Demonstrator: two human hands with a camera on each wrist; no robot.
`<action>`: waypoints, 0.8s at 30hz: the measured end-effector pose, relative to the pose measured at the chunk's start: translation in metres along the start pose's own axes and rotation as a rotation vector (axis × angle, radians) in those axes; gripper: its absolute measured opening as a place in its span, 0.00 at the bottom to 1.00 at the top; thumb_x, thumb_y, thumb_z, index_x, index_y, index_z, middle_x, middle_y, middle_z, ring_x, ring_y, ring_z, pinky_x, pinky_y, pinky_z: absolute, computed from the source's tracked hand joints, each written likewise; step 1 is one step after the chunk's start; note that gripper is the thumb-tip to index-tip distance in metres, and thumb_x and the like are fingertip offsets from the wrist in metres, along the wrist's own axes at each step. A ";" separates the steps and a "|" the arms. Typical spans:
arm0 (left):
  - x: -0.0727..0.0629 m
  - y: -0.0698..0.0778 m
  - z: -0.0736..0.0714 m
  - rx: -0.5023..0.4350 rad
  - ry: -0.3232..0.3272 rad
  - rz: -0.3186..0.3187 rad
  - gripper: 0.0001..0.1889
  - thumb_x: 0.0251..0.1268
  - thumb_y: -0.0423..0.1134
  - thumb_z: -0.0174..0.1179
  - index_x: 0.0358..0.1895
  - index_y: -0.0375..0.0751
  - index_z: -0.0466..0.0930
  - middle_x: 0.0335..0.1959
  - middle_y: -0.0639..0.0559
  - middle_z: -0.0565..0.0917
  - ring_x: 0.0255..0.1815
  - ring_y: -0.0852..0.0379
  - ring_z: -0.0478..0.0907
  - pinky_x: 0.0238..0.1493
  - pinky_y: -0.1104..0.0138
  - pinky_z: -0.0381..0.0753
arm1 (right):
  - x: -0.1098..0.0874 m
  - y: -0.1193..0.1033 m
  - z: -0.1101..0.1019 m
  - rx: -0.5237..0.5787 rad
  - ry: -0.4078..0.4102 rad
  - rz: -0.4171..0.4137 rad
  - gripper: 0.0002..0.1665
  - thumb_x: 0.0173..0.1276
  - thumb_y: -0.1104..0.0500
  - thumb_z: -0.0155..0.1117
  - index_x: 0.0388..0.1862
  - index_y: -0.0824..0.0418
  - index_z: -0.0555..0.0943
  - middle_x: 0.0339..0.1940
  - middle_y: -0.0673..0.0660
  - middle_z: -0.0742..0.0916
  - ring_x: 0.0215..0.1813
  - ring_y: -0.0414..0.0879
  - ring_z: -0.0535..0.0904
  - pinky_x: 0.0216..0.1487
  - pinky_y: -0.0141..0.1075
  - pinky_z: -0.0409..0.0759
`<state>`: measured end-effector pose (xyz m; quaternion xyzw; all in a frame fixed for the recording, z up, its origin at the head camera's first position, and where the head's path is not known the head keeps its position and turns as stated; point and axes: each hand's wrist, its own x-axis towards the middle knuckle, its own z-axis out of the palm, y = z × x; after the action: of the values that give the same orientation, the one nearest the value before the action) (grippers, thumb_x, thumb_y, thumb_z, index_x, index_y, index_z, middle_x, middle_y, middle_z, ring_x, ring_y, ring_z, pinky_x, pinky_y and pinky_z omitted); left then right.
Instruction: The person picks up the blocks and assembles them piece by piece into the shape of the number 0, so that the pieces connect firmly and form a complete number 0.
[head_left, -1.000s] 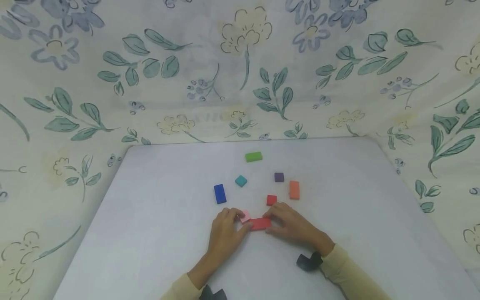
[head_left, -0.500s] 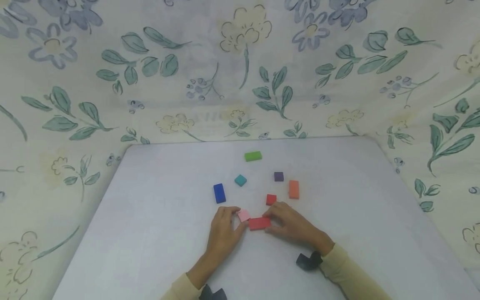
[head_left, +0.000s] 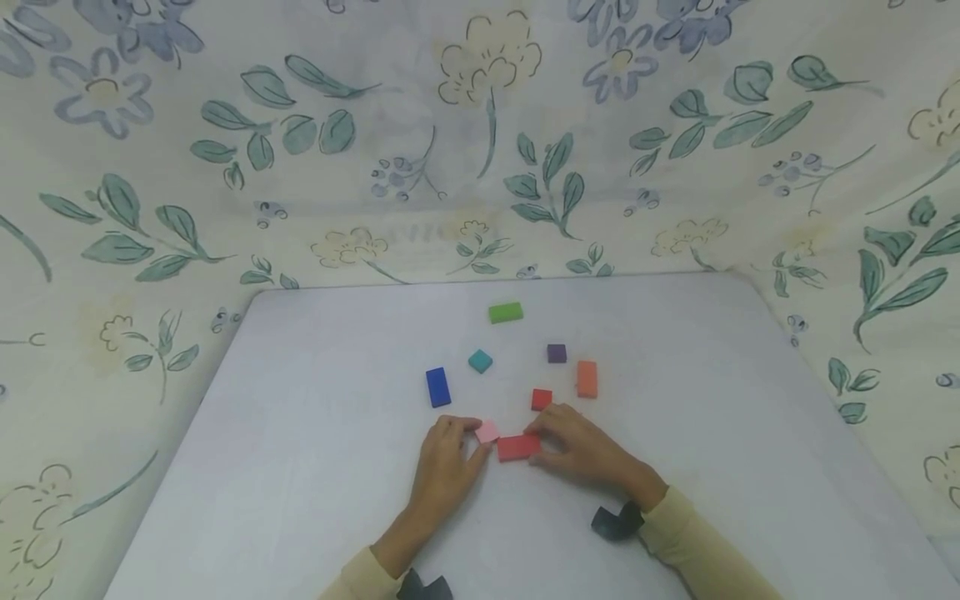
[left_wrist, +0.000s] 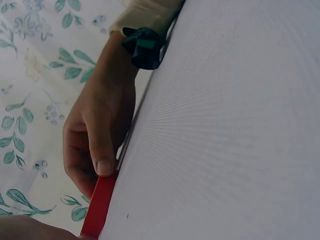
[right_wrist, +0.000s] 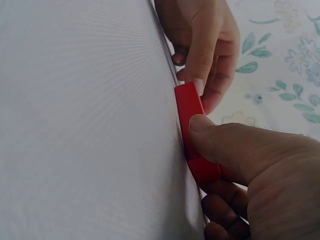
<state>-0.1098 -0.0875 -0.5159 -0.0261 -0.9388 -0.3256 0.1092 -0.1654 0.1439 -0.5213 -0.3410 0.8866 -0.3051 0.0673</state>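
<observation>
A small pink square block [head_left: 487,431] lies between the curled fingers and thumb of my left hand [head_left: 442,467], its corner close to the left end of a red rectangular block [head_left: 514,448]. My right hand [head_left: 581,450] pinches that red block at its right end. Seen from the right wrist, the right thumb [right_wrist: 202,127] presses on the red block's side, and the left hand [right_wrist: 207,50] has its thumb tip by the far end. Pink does not show in either wrist view. Just beyond the right fingertips sits a small red square block [head_left: 542,400].
Farther back on the white table [head_left: 315,467] are a blue block [head_left: 438,387], a teal square [head_left: 481,361], a green block [head_left: 506,312], a purple square [head_left: 557,354] and an orange block [head_left: 587,379]. Floral cloth [head_left: 420,150] hangs behind the table.
The left thumb has drawn back from the red rectangular block toward the pink block, which is now more exposed and slightly lower left. The right hand keeps its place on the red block.
</observation>
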 end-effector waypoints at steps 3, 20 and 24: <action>0.000 -0.001 0.000 -0.009 -0.003 -0.001 0.17 0.60 0.40 0.71 0.51 0.42 0.81 0.42 0.52 0.80 0.41 0.59 0.75 0.43 0.65 0.79 | 0.000 0.002 0.002 -0.007 0.006 -0.018 0.21 0.63 0.51 0.74 0.54 0.50 0.81 0.49 0.43 0.84 0.54 0.38 0.76 0.58 0.36 0.79; 0.003 0.000 -0.005 -0.024 -0.032 -0.033 0.17 0.60 0.39 0.71 0.51 0.43 0.81 0.41 0.52 0.80 0.41 0.59 0.75 0.43 0.65 0.79 | 0.002 0.005 0.003 -0.012 0.027 -0.044 0.21 0.62 0.52 0.74 0.54 0.50 0.81 0.49 0.44 0.84 0.55 0.38 0.77 0.59 0.37 0.79; 0.001 -0.001 -0.003 -0.021 -0.036 -0.042 0.17 0.59 0.39 0.71 0.51 0.43 0.81 0.41 0.53 0.80 0.40 0.60 0.75 0.42 0.65 0.78 | 0.001 0.005 0.004 -0.011 0.014 -0.029 0.21 0.62 0.52 0.74 0.54 0.50 0.81 0.49 0.43 0.84 0.55 0.37 0.76 0.58 0.36 0.80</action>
<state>-0.1109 -0.0905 -0.5141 -0.0134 -0.9375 -0.3372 0.0850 -0.1676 0.1446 -0.5276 -0.3519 0.8837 -0.3036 0.0550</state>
